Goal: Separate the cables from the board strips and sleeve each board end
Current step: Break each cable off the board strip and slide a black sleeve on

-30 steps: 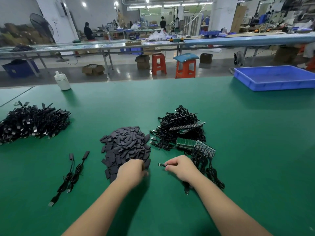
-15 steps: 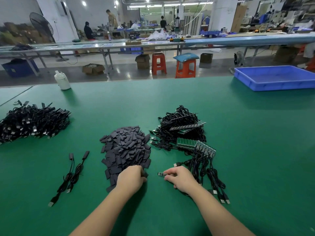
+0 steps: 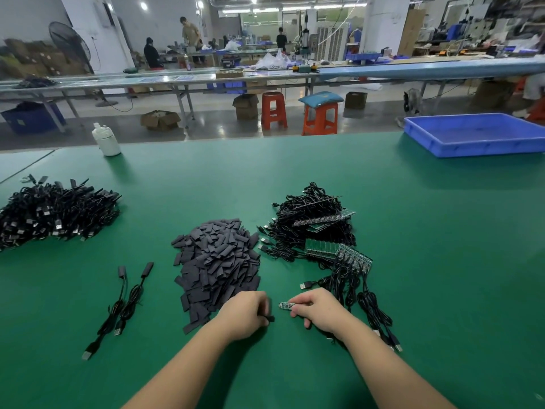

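A single wide-angle view looks from the person's head, forward and steeply down over the near edge of the green tabletop (image 3: 413,231), so both forearms rise from the bottom of the frame and the hands sit close below the lens. It faces across the tabletop to its far edge, where a blue tray (image 3: 477,137) sits at the far right corner, and on into the workshop beyond. Straight lines bow toward the frame's edges.

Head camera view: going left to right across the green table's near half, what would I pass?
Finished cable heap → two sleeved cables → sleeve pile → left hand → small board → right hand.
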A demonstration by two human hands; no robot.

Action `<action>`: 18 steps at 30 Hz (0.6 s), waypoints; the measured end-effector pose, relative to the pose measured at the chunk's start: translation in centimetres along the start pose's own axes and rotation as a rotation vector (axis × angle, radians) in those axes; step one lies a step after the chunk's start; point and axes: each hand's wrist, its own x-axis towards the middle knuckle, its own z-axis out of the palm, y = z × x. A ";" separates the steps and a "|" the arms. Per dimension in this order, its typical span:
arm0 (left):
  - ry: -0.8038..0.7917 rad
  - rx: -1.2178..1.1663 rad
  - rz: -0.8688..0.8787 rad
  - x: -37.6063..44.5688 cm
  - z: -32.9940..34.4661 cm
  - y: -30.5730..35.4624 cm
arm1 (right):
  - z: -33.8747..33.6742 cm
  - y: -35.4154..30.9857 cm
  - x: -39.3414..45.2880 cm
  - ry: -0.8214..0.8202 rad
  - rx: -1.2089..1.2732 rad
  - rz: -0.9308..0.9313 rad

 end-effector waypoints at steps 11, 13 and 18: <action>0.239 -0.577 -0.052 -0.1 1.2 0.7 | 0.8 0.3 -0.2 0.039 0.046 0.012; 0.192 -0.523 -0.040 -0.1 1.6 0.6 | 0.8 0.3 -0.2 0.048 0.047 0.008; 0.147 -0.355 -0.004 0.1 2.4 0.2 | 0.9 0.4 -0.3 0.058 0.047 -0.004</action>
